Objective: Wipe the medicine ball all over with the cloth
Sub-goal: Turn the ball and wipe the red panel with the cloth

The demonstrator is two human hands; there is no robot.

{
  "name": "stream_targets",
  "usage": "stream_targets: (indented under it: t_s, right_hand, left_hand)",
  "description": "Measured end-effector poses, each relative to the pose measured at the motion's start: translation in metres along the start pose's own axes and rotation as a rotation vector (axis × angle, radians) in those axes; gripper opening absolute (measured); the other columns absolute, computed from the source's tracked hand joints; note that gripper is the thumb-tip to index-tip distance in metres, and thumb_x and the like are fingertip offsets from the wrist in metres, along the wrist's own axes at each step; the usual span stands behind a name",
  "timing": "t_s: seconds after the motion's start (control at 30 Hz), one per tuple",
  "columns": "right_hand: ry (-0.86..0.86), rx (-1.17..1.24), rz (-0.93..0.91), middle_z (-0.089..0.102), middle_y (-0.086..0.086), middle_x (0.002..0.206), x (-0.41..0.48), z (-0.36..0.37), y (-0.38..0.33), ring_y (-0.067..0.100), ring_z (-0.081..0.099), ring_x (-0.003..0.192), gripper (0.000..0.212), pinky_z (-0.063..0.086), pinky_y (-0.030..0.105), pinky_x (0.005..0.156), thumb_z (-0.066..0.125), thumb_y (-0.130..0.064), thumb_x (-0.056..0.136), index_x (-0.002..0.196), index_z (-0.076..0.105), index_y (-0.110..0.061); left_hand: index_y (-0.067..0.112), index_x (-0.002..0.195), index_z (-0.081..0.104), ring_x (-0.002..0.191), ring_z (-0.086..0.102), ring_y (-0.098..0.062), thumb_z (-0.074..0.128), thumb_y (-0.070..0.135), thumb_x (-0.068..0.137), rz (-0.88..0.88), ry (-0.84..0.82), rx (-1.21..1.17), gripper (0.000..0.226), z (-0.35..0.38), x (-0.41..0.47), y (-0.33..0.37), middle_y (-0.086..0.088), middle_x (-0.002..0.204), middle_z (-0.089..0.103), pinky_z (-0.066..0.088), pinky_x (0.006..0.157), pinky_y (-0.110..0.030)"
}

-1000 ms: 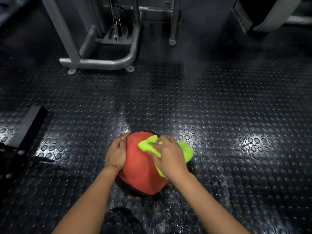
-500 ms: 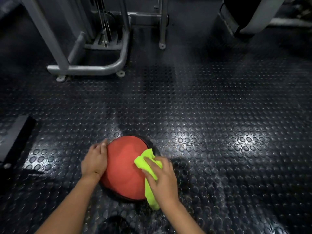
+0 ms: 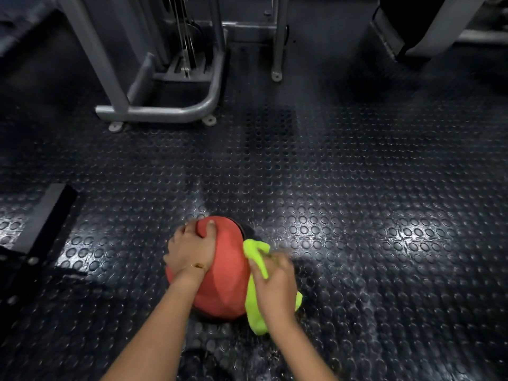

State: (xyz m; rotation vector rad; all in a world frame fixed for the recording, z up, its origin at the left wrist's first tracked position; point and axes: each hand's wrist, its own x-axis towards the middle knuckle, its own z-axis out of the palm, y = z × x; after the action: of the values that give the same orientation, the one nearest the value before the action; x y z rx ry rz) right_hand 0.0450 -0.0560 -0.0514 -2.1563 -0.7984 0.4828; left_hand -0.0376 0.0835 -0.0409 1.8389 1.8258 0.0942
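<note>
A red medicine ball (image 3: 228, 273) with a black underside rests on the studded rubber floor, low in the centre of the head view. My left hand (image 3: 191, 248) lies over its top left, fingers spread and pressed on the far side, holding it. My right hand (image 3: 275, 287) is blurred and presses a bright green cloth (image 3: 254, 301) against the ball's right side. The cloth hangs down to the floor below my hand. The ball's right flank is hidden behind the cloth and hand.
A grey gym machine frame (image 3: 165, 108) with cables stands on the floor at the back left. A black padded bench end (image 3: 33, 229) juts in at the left. Another machine's pad (image 3: 428, 31) is at the top right. Black studded floor (image 3: 357, 215) spreads to the right.
My left hand has slid from the ball's left side up over its top. My right hand with the cloth has gone from the ball's top down its right side.
</note>
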Motion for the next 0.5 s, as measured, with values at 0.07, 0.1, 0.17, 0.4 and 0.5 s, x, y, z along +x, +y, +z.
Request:
stream_targets:
  t_s: [0.07, 0.1, 0.17, 0.4, 0.5]
  right_hand:
    - [-0.011, 0.059, -0.068, 0.054, -0.001, 0.106, -0.017, 0.002, -0.002, 0.013, 0.049, 0.097, 0.045, 0.043, 0.028, 0.081, 0.048, -0.051, 0.084, 0.115, 0.064, -0.022]
    - [-0.012, 0.104, 0.005, 0.055, 0.0, 0.106, -0.013, 0.003, 0.005, 0.014, 0.05, 0.095, 0.04, 0.043, 0.029, 0.081, 0.053, -0.046, 0.086, 0.113, 0.065, -0.019]
    - [-0.005, 0.188, 0.28, 0.061, 0.012, 0.106, 0.007, 0.006, 0.024, 0.022, 0.055, 0.087, 0.028, 0.043, 0.031, 0.075, 0.058, -0.035, 0.087, 0.096, 0.069, -0.01]
    - [0.052, 0.15, 0.071, 0.053, -0.003, 0.095, -0.035, 0.005, 0.005, 0.018, 0.052, 0.089, 0.051, 0.044, 0.03, 0.076, 0.046, -0.054, 0.079, 0.104, 0.069, -0.015]
    - [0.05, 0.216, 0.226, 0.051, 0.0, 0.092, -0.008, 0.009, 0.024, 0.02, 0.053, 0.085, 0.033, 0.043, 0.031, 0.075, 0.057, -0.04, 0.086, 0.09, 0.07, -0.011]
  left_hand:
    - [0.03, 0.138, 0.038, 0.131, 0.036, -0.032, 0.026, 0.066, 0.084, 0.01, -0.004, -0.002, 0.067, 0.0, -0.002, -0.002, -0.006, 0.145, 0.038, 0.032, 0.105, -0.052]
    - [0.03, 0.139, 0.037, 0.131, 0.035, -0.032, 0.026, 0.065, 0.084, 0.012, 0.0, -0.004, 0.066, 0.001, -0.004, -0.003, -0.006, 0.146, 0.037, 0.032, 0.105, -0.052]
    - [0.029, 0.139, 0.036, 0.132, 0.034, -0.031, 0.026, 0.064, 0.085, 0.021, 0.019, -0.003, 0.065, 0.002, -0.01, -0.006, -0.005, 0.147, 0.036, 0.031, 0.106, -0.052]
    - [0.03, 0.138, 0.038, 0.131, 0.036, -0.03, 0.026, 0.065, 0.083, 0.015, 0.042, -0.005, 0.066, 0.002, -0.01, -0.007, -0.005, 0.144, 0.04, 0.033, 0.105, -0.053]
    - [0.028, 0.139, 0.037, 0.131, 0.037, -0.031, 0.027, 0.063, 0.085, 0.028, 0.05, 0.022, 0.065, 0.003, -0.013, -0.005, -0.007, 0.144, 0.039, 0.033, 0.104, -0.054]
